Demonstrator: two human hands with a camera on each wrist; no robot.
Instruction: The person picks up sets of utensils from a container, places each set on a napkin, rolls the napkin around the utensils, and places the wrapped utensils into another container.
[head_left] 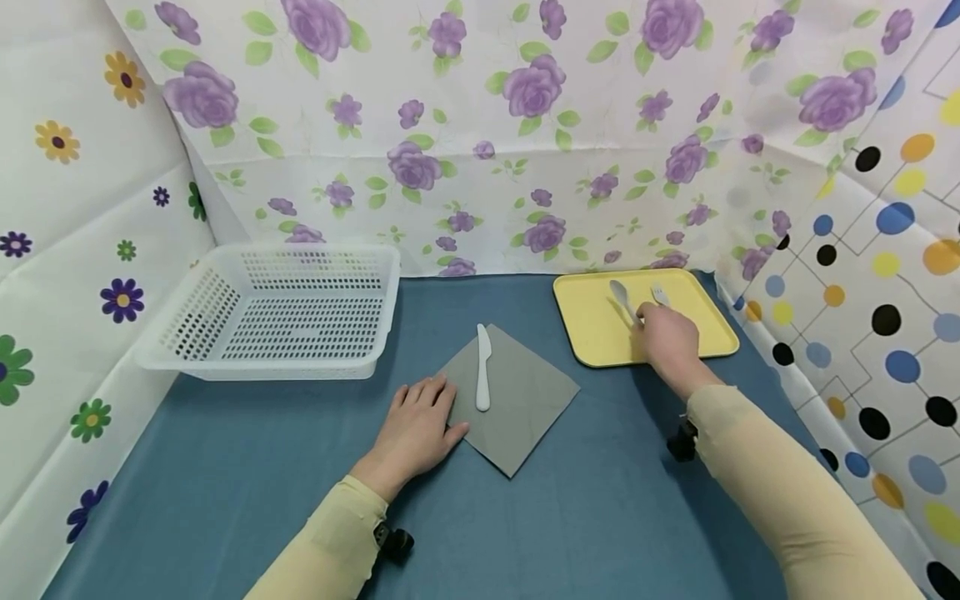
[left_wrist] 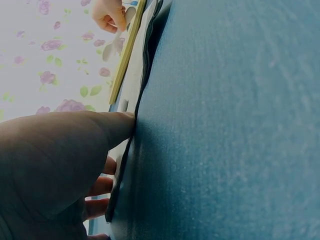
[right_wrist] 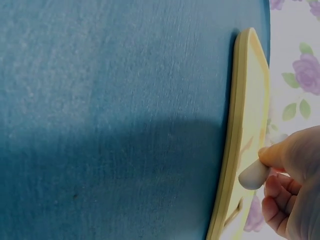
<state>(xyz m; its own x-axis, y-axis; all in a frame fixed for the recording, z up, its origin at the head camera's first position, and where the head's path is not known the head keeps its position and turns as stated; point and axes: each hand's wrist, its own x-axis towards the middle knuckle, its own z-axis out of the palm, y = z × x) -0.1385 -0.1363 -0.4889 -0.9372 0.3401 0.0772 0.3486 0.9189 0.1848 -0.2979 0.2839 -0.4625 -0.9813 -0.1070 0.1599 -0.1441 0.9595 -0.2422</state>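
Note:
Over the yellow tray (head_left: 592, 337), my right hand (head_left: 670, 340) pinches a light grey spoon (head_left: 619, 293) by its handle between thumb and fingers. The handle's rounded end (right_wrist: 253, 176) sticks out below the thumb in the right wrist view. A fork (head_left: 659, 295) of the same colour lies on the tray, partly hidden behind that hand. My left hand (head_left: 416, 429) rests on the left corner of a folded grey napkin (head_left: 525, 392), fingers extended and thumb along its near left edge. On the napkin lies a knife (head_left: 483, 371), its blade pointing away from me.
A white perforated basket (head_left: 352, 367) stands at the back left of the blue-covered table (head_left: 585, 517). Flowered cloth (head_left: 480, 125) hangs behind the tray and basket. Patterned sheets border both sides, the dotted one (head_left: 862, 333) close to the tray's right edge.

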